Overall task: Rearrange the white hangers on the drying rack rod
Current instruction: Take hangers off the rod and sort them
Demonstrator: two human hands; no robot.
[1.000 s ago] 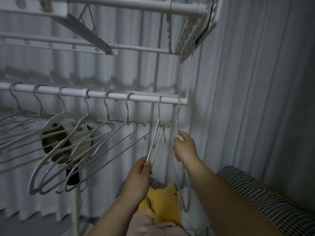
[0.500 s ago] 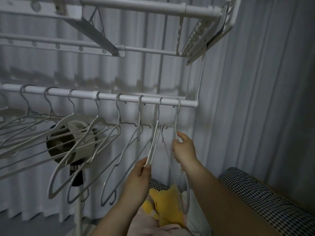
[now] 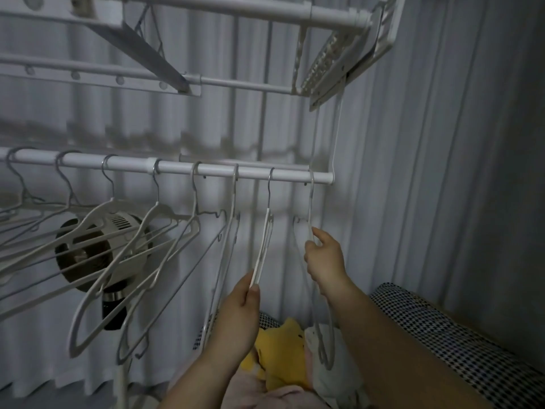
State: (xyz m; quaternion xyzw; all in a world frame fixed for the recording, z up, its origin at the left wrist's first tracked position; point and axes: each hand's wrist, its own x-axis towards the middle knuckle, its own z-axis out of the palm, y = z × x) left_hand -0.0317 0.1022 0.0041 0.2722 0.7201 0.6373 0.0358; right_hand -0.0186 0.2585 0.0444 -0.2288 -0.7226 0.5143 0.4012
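Note:
Several white hangers hang by metal hooks along the white drying rack rod. My left hand pinches the lower edge of the second hanger from the right end, which hangs edge-on. My right hand grips the neck of the last hanger, hooked near the rod's right end; its lower loop dangles past my forearm. Further left, other hangers hang fanned out and tilted toward the lower left.
A round fan on a stand sits behind the left hangers. An upper rack frame is overhead. Pleated curtains cover the wall behind and to the right. Below lie a yellow plush, pale laundry and a checkered cushion.
The two hangers in my hands have spread apart along the rod, the right one sliding toward the rod's end. The view has shifted so the rack sits further right.

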